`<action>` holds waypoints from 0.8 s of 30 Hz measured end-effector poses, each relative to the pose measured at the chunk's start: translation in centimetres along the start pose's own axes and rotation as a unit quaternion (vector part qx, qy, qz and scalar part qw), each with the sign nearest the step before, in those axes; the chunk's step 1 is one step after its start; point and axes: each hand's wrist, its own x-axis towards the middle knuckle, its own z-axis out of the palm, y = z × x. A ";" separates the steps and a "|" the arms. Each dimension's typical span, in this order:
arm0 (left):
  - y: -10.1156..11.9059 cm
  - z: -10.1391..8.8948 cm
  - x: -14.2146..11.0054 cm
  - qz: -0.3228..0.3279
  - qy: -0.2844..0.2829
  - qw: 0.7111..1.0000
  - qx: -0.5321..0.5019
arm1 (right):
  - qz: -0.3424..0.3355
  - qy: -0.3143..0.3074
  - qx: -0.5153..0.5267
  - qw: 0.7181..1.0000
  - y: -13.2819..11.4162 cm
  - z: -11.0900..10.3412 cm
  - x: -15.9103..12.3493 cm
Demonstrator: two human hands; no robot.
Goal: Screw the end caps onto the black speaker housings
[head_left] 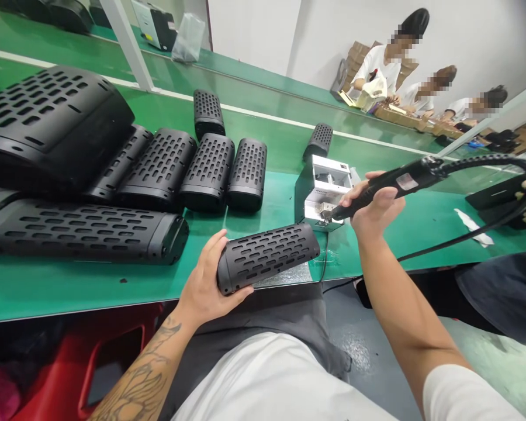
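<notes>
My left hand (208, 280) is wrapped round one end of a black slotted housing (269, 257), which is tilted over the table's front edge. In my right hand (377, 204) is a black electric screwdriver (392, 182), its cable looping off to the right. The screwdriver's tip points at the front of a small white screw feeder (326, 193). Whether the tip touches the feeder I cannot tell. Several similar black housings (248, 175) stand and lie on the green table to the left of the feeder.
A long housing (92, 231) and a larger one (52, 128) are piled at the left. A white metal post (127, 47) rises behind them. Below the green table (153, 289) stands a red stool (70, 356). Other people (379, 67) sit at the far right; a neighbour's dark clothing (504, 292) shows nearby.
</notes>
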 end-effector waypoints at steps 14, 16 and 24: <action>-0.3 -0.4 -0.2 -0.016 -0.038 0.999 -0.015 | 0.049 -0.001 -0.002 0.999 -1.6 1.0 -0.6; -0.2 -0.2 -0.1 -0.014 -0.032 0.999 -0.019 | 0.055 0.007 0.029 0.998 -4.0 1.7 -1.0; -0.4 0.3 -0.1 -0.014 -0.026 0.999 -0.032 | 0.162 -0.231 0.240 0.929 -16.0 7.2 -5.8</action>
